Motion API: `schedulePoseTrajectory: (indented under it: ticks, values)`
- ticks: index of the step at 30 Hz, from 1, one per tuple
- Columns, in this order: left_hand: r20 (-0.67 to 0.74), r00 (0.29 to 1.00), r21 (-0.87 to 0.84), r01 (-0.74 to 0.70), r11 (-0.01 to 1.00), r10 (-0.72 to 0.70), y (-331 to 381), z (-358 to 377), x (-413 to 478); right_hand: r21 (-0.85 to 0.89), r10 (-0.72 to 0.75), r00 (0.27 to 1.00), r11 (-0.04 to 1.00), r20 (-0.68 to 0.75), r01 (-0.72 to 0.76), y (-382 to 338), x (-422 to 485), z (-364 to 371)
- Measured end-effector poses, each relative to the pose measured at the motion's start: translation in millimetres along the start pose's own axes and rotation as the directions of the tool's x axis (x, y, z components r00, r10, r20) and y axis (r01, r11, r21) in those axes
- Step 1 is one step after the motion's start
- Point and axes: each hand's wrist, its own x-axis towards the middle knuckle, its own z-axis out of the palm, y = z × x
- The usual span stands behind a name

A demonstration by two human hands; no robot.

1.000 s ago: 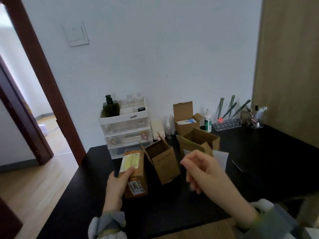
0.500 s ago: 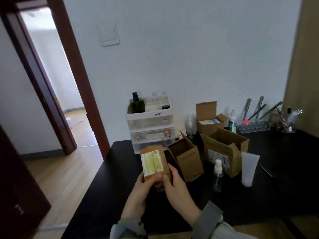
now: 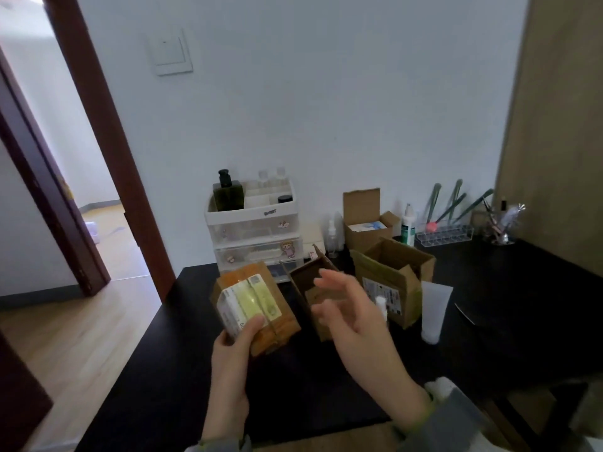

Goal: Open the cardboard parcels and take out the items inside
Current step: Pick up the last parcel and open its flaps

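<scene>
Now, parcel [image 3: 261, 298] in left fingers [image 3: 225, 341], thumb [image 3: 255, 323] atop

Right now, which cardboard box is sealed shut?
The taped parcel with the yellow label, gripped by the left hand; the middle box, the right box and the rear box all have open flaps.

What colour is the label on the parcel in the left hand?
Pale yellow and white label on the parcel; head view.
</scene>
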Motion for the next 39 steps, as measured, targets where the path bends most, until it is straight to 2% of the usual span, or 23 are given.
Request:
schedulePoseTrajectory:
  ticks: [2, 4, 6, 7, 8, 9, 11, 13, 14, 16, 21, 23, 27, 30, 32, 34, 36, 38, 39]
  values:
    - [-0.05, 0.998, 0.018, -0.025, 1.0, 0.026, -5, 2, 1, -0.008, -0.063, 0.992, 0.998, -0.105, 0.062, -13, 8, -40]
    - [-0.086, 0.996, 0.018, -0.034, 0.999, 0.035, -9, 4, 0, -0.015, -0.051, 0.969, 0.999, -0.242, 0.049, -10, 17, -86]
    - [-0.11, 0.994, 0.011, -0.027, 1.0, 0.028, -13, 7, -2, -0.073, 0.011, 0.914, 0.996, -0.406, -0.044, 11, 21, -130]
    - [-0.119, 0.993, 0.011, -0.021, 1.0, 0.022, -13, 9, -3, -0.133, 0.055, 0.872, 0.982, -0.486, -0.137, 29, 22, -150]
    - [-0.123, 0.992, 0.012, -0.012, 1.0, 0.014, -14, 10, -4, -0.219, 0.113, 0.83, 0.937, -0.547, -0.272, 49, 23, -169]
    - [-0.122, 0.993, 0.009, -0.006, 1.0, 0.007, -14, 12, -4, -0.316, 0.193, 0.792, 0.842, -0.579, -0.437, 68, 22, -186]
    - [-0.126, 0.992, 0.002, -0.012, 1.0, 0.012, -14, 16, -6, -0.467, 0.411, 0.719, 0.56, -0.561, -0.684, 101, 16, -208]
    - [-0.126, 0.992, 0.003, -0.019, 1.0, 0.02, -14, 18, -7, -0.545, 0.571, 0.623, 0.332, -0.534, -0.77, 119, 9, -215]
    - [-0.123, 0.992, 0.004, -0.018, 1.0, 0.018, -14, 20, -8, -0.561, 0.6, 0.59, 0.265, -0.541, -0.784, 122, 6, -214]
    - [-0.113, 0.993, 0.004, -0.022, 1.0, 0.022, -13, 21, -8, -0.578, 0.594, 0.572, 0.209, -0.566, -0.789, 126, 3, -211]
    - [-0.121, 0.993, 0.021, -0.001, 1.0, 0.004, -11, 23, -12, -0.517, 0.582, 0.518, 0.187, -0.627, -0.835, 127, 6, -211]
    - [-0.116, 0.993, 0.035, 0.009, 0.999, -0.005, -9, 22, -14, -0.468, 0.617, 0.481, 0.199, -0.623, -0.861, 126, 10, -215]
    - [-0.108, 0.994, 0.025, 0.023, 0.999, -0.02, -7, 21, -16, -0.333, 0.679, 0.46, 0.321, -0.572, -0.887, 125, 17, -218]
    - [-0.129, 0.992, 0.03, 0.009, 1.0, -0.005, -7, 19, -18, -0.244, 0.647, 0.471, 0.413, -0.6, -0.878, 126, 16, -213]
    - [-0.128, 0.992, 0.027, 0.016, 1.0, -0.013, -6, 19, -20, -0.198, 0.565, 0.492, 0.502, -0.662, -0.842, 123, 9, -205]
    - [-0.131, 0.991, 0.03, 0.021, 0.999, -0.017, -6, 17, -21, -0.191, 0.414, 0.553, 0.65, -0.723, -0.735, 113, 1, -194]
    - [-0.142, 0.99, 0.049, -0.006, 0.999, 0.013, -6, 16, -22, -0.232, 0.213, 0.638, 0.81, -0.74, -0.539, 88, -4, -175]
    - [-0.157, 0.986, 0.077, -0.044, 0.996, 0.055, -7, 17, -24, -0.249, 0.088, 0.728, 0.906, -0.68, -0.343, 54, -7, -148]
    - [-0.162, 0.983, 0.087, -0.068, 0.994, 0.081, -6, 18, -24, -0.257, 0.06, 0.797, 0.93, -0.601, -0.264, 37, -7, -132]
